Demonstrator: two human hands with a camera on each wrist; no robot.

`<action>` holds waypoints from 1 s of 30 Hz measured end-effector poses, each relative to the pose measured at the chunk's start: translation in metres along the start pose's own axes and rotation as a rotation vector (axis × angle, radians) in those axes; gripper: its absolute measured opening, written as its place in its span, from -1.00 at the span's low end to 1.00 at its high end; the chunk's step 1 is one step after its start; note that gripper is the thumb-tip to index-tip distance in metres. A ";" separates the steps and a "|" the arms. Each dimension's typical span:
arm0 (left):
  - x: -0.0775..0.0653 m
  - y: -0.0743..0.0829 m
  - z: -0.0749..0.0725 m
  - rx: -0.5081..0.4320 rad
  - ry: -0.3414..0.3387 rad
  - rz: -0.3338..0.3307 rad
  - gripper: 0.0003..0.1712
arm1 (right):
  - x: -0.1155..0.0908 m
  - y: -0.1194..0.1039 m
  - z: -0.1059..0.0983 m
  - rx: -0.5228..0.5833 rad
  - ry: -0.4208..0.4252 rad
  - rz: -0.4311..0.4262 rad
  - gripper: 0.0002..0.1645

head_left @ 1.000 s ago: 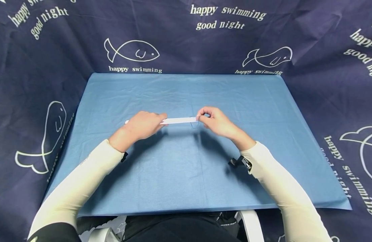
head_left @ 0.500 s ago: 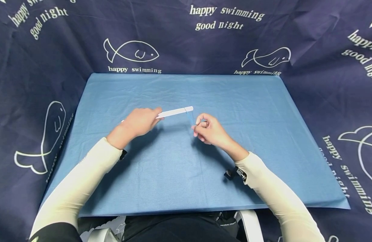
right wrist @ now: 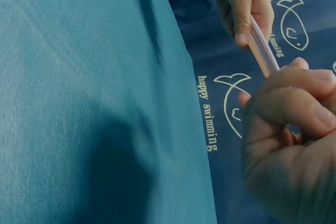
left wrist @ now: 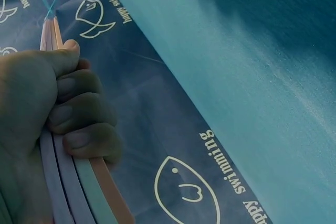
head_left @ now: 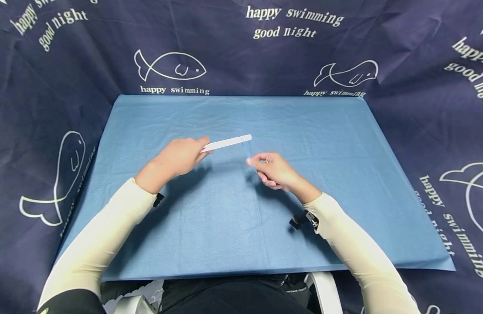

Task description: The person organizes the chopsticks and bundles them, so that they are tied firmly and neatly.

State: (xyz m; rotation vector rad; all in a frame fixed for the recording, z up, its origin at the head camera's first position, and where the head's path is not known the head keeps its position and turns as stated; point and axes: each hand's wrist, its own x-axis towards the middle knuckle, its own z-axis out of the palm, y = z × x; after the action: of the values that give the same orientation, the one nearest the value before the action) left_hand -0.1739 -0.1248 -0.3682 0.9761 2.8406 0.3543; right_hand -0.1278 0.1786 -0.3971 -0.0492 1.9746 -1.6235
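Note:
My left hand (head_left: pixel 178 157) grips a bundle of long flat sticks (head_left: pixel 226 143) above the table, its far end tilted up to the right. In the left wrist view several sticks (left wrist: pixel 68 182) show, lilac, green and brown, spreading apart below the fist. A thin blue band (head_left: pixel 246 149), like a rubber band, loops round the bundle near its tip. It crosses over itself beyond the sticks in the left wrist view. My right hand (head_left: pixel 274 170) pinches the stretched band, just below and right of the tip. In the right wrist view its own fingers hide the band.
A blue cloth covers the table (head_left: pixel 233 226). Dark blue curtains (head_left: pixel 241 52) with white fish prints and lettering enclose the back and sides. A white chair arm (head_left: pixel 325 292) shows at the front edge.
The right hand has moved from the sticks' tip down toward me, drawing the band out, and then turned slightly. The bundle's tip has risen a little in the left hand.

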 end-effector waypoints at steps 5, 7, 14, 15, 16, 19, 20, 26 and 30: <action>-0.002 0.002 0.000 0.001 -0.012 0.049 -0.76 | -0.004 -0.005 -0.007 0.062 -0.137 0.034 -0.15; -0.004 0.004 -0.001 0.004 -0.018 0.077 -0.76 | -0.006 -0.007 -0.011 0.068 -0.182 0.032 -0.15; -0.007 0.009 -0.005 -0.011 -0.035 0.156 -0.79 | -0.003 -0.004 -0.026 0.139 -0.351 -0.044 -0.14; -0.008 0.009 -0.005 -0.018 -0.035 0.167 -0.80 | -0.002 -0.003 -0.027 0.153 -0.380 -0.053 -0.14; -0.008 0.010 -0.005 -0.026 -0.033 0.180 -0.81 | -0.001 -0.002 -0.029 0.167 -0.408 -0.058 -0.14; -0.010 0.013 -0.004 -0.036 -0.011 0.229 -0.81 | 0.003 0.000 -0.033 0.214 -0.475 -0.068 -0.15; -0.010 0.015 -0.004 -0.042 -0.004 0.248 -0.81 | 0.004 0.000 -0.034 0.230 -0.491 -0.065 -0.16; -0.009 0.024 -0.001 -0.101 -0.005 0.317 -0.81 | 0.014 0.001 -0.032 0.350 -0.582 -0.073 -0.62; -0.008 0.023 -0.002 -0.135 -0.016 0.266 -0.79 | 0.016 0.002 -0.028 0.486 -0.618 -0.124 -0.77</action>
State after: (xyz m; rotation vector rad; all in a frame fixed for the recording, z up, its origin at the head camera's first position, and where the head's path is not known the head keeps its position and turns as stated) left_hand -0.1542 -0.1125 -0.3600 1.3215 2.6336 0.5529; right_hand -0.1531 0.1979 -0.4025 -0.4357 1.1099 -1.8426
